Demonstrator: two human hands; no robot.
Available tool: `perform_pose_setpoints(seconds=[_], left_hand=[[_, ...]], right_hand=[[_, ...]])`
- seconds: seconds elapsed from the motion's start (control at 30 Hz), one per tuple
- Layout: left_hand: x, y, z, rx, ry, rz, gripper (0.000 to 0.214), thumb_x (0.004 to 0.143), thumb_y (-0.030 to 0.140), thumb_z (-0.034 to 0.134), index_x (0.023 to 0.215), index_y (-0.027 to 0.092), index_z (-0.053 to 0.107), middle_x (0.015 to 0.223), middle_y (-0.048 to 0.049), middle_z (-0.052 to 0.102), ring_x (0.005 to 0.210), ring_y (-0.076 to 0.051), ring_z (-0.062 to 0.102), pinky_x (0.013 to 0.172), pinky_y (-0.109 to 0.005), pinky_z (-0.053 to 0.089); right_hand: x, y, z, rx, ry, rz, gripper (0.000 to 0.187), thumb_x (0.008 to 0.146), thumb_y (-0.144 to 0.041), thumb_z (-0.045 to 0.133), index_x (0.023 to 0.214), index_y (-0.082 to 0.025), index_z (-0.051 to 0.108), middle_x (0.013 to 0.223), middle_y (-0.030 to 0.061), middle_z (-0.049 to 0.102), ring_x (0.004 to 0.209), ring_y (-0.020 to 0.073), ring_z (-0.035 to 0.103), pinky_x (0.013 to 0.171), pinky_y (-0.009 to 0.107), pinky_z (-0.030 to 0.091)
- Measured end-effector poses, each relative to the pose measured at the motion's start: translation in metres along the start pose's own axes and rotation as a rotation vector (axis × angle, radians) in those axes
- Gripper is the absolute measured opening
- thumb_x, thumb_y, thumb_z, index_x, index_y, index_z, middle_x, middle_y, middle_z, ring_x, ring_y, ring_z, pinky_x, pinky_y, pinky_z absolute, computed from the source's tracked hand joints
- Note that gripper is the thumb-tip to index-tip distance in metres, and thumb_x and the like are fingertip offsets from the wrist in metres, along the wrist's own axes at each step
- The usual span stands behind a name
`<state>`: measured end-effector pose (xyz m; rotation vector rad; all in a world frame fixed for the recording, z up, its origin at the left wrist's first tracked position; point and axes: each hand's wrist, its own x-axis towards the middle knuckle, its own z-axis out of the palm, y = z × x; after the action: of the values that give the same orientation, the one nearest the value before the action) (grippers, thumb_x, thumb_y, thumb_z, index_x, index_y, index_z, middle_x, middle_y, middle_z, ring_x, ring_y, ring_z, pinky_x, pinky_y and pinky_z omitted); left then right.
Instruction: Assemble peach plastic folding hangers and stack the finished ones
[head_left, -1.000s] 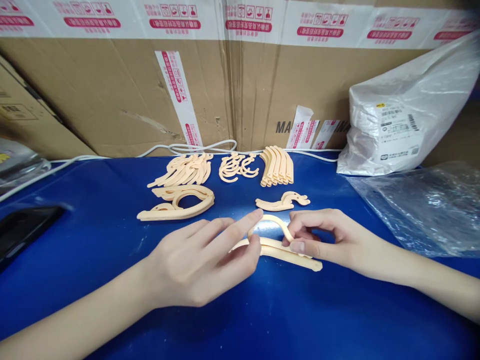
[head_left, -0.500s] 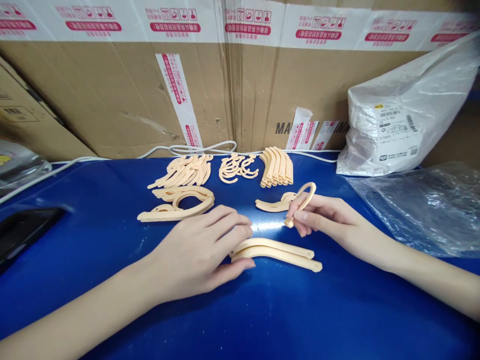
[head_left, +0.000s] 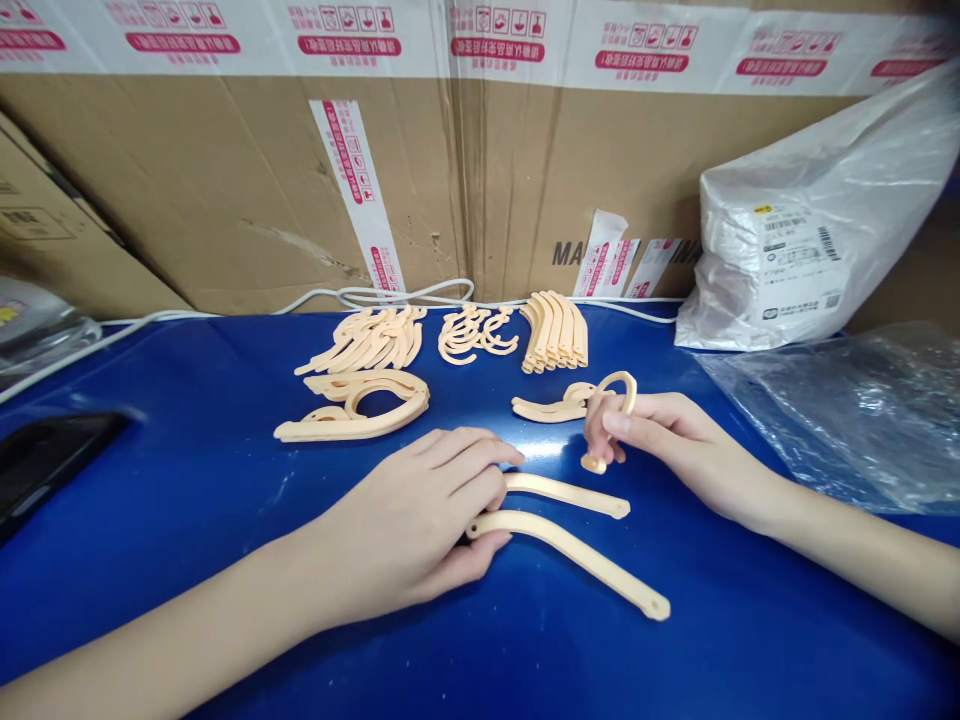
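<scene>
My left hand (head_left: 420, 515) lies low on the blue table (head_left: 187, 470), its thumb and fingers pinched on the left ends of two long curved peach strips. The near strip (head_left: 577, 558) fans out toward the lower right; the far strip (head_left: 570, 493) lies almost level. My right hand (head_left: 660, 440) is closed on a small curved peach hook piece (head_left: 611, 415), held upright just above the table. Right behind it lies a wavy flat peach piece (head_left: 555, 405).
Rows of peach parts lie at the back: a fanned pile (head_left: 371, 340), small hooks (head_left: 472, 332), stacked curved strips (head_left: 555, 330), and an assembled shape (head_left: 356, 408). Cardboard boxes (head_left: 465, 170) wall the rear. Plastic bags (head_left: 817, 220) sit right, a black phone (head_left: 45, 455) left, a white cable (head_left: 225, 310) behind.
My right hand lifted the small hook piece off the two long strips and holds it raised. My left hand spread the strips apart, the near one swinging toward me.
</scene>
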<state>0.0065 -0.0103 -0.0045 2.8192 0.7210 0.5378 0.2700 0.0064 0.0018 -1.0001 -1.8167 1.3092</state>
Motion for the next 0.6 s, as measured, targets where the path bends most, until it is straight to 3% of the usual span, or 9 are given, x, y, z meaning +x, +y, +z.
perform_pose_setpoints(seconds=[0.17,0.33,0.5,0.6], left_hand=[[0.004,0.002,-0.012,-0.408,0.068,-0.283,0.006,0.092,0.027,0.055,0.094,0.022,0.055,0.108,-0.0002,0.063,0.099,-0.014,0.058,0.086,-0.027,0.046],[0.006,-0.003,-0.022,-0.933,0.27,-0.452,0.006,0.09,0.03,0.06,0.091,0.023,0.061,0.095,0.0028,0.068,0.076,-0.008,0.063,0.066,-0.016,0.051],[0.006,-0.006,-0.027,-1.096,0.359,-0.551,0.019,0.092,0.038,0.055,0.086,0.021,0.062,0.075,0.0021,0.067,0.072,-0.009,0.064,0.067,-0.016,0.053],[0.007,-0.001,-0.027,-1.096,0.279,-0.624,0.027,0.097,0.043,0.041,0.09,0.021,0.054,0.056,0.0068,0.055,0.04,-0.006,0.05,0.043,-0.017,0.046]], right_hand=[[-0.001,-0.003,0.0,-0.004,0.005,0.007,0.023,0.093,-0.031,0.054,0.079,-0.019,0.068,0.074,-0.0013,0.063,0.067,0.008,0.054,0.064,0.019,0.044],[0.002,-0.002,0.003,0.079,0.018,0.04,0.01,0.089,-0.029,0.061,0.086,-0.019,0.063,0.077,-0.0026,0.064,0.069,0.0069,0.056,0.065,0.017,0.047],[0.002,0.004,0.005,0.125,-0.012,0.083,0.014,0.086,-0.031,0.066,0.095,-0.02,0.062,0.083,-0.002,0.068,0.072,0.0075,0.061,0.066,0.018,0.049],[0.003,0.007,0.005,0.132,-0.026,0.095,0.018,0.086,-0.03,0.066,0.1,-0.02,0.063,0.082,-0.0018,0.068,0.071,0.0076,0.062,0.064,0.018,0.049]])
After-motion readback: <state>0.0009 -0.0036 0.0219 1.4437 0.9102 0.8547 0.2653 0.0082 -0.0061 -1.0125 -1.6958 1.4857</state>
